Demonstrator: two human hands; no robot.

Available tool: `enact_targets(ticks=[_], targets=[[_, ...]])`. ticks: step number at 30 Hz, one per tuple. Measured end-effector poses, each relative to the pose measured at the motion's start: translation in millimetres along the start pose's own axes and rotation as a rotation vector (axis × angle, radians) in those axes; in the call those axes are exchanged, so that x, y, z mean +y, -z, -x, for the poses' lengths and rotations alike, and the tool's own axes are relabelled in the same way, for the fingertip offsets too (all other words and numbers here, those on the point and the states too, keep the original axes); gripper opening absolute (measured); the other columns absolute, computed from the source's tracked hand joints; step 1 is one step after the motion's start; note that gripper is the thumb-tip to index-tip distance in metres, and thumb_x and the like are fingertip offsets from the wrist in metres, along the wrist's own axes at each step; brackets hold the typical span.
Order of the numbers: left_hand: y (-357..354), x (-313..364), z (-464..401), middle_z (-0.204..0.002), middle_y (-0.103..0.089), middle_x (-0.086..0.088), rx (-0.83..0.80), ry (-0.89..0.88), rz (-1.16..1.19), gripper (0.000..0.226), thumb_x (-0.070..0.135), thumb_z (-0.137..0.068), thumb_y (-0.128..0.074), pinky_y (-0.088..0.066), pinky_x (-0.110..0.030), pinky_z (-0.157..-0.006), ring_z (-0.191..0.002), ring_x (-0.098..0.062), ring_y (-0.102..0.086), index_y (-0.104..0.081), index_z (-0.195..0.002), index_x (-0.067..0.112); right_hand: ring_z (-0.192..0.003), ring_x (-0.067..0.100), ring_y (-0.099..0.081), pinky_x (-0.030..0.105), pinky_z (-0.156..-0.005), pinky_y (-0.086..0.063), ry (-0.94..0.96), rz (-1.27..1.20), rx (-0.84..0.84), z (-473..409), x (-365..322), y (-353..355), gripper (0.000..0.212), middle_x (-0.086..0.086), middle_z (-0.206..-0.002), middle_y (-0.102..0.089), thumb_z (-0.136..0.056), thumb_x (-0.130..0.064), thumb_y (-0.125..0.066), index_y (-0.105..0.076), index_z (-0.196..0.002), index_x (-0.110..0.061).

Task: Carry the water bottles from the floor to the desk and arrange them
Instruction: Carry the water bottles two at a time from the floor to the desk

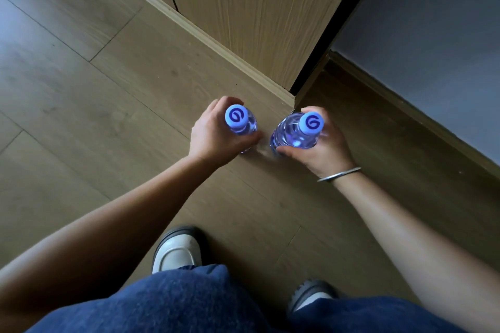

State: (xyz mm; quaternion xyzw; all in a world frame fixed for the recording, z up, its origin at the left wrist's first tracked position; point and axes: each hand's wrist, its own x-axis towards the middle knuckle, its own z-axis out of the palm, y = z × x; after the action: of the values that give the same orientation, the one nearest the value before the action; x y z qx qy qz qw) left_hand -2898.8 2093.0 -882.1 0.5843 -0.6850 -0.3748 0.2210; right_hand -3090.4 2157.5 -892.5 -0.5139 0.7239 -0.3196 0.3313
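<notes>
Two clear water bottles are showing their pale blue caps, each printed with a dark swirl. The left bottle [241,123] is standing about upright over the wooden floor; the right bottle [296,132], just beside it, is tilting with its cap leaning right.

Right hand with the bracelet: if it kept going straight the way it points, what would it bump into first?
Probably the skirting board along the grey wall, though depth is hard to judge. The right hand, gripping a bottle, points up and ahead over bare floor.

Wood-plank floor [81,89]; two shoes [177,250] standing on it.
</notes>
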Motion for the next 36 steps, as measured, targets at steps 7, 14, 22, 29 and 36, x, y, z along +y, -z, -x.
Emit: enact_targets(ticks=[7, 14, 22, 29, 36], targets=[[23, 14, 8, -0.096, -0.064, -0.003, -0.103, -0.005, 0.016, 0.046, 0.018, -0.060, -0.084, -0.051, -0.034, -0.076, -0.086, -0.018, -0.060, -0.063, -0.100, 0.012, -0.081, 0.024, -0.060, 0.036, -0.071, -0.050, -0.077, 0.086, 0.023, 15, -27, -4, 0.054, -0.004, -0.086, -0.059, -0.056, -0.025, -0.084, -0.052, -0.099, -0.018], [125, 107, 45, -0.095, -0.065, 0.001, -0.027, 0.095, 0.107, 0.044, 0.019, -0.060, -0.083, -0.041, -0.016, -0.075, -0.087, -0.012, -0.058, -0.065, -0.100, 0.014, -0.078, 0.028, -0.059, 0.038, -0.064, -0.050, -0.024, 0.194, -0.125, 51, -165, 58, 0.053, -0.008, -0.081, -0.055, -0.056, -0.028, -0.080, -0.043, -0.094, -0.028], [293, 252, 114, -0.101, -0.060, 0.004, 0.105, 0.089, 0.168, 0.050, 0.021, -0.063, -0.084, -0.040, -0.008, -0.079, -0.086, 0.000, -0.052, -0.065, -0.108, 0.012, -0.082, 0.025, -0.062, 0.041, -0.073, -0.052, -0.057, 0.136, -0.252, 92, -382, 147, 0.047, 0.000, -0.088, -0.062, -0.061, -0.025, -0.081, -0.049, -0.093, -0.015], [470, 359, 174, -0.098, -0.060, 0.008, 0.252, 0.186, 0.252, 0.051, 0.030, -0.058, -0.078, -0.042, -0.008, -0.080, -0.086, 0.002, -0.054, -0.066, -0.105, 0.015, -0.085, 0.027, -0.062, 0.037, -0.073, -0.050, 0.067, 0.149, -0.207, 143, -587, 203, 0.048, 0.001, -0.090, -0.064, -0.062, -0.024, -0.081, -0.051, -0.098, -0.015], [605, 383, 195, -0.093, -0.065, 0.000, 0.332, 0.201, 0.186, 0.039, 0.018, -0.059, -0.085, -0.049, -0.030, -0.078, -0.085, -0.018, -0.061, -0.066, -0.093, 0.014, -0.077, 0.025, -0.063, 0.034, -0.069, -0.049, 0.213, 0.131, -0.203, 150, -731, 181, 0.037, -0.001, -0.077, -0.067, -0.060, -0.029, -0.081, -0.056, -0.086, -0.024]])
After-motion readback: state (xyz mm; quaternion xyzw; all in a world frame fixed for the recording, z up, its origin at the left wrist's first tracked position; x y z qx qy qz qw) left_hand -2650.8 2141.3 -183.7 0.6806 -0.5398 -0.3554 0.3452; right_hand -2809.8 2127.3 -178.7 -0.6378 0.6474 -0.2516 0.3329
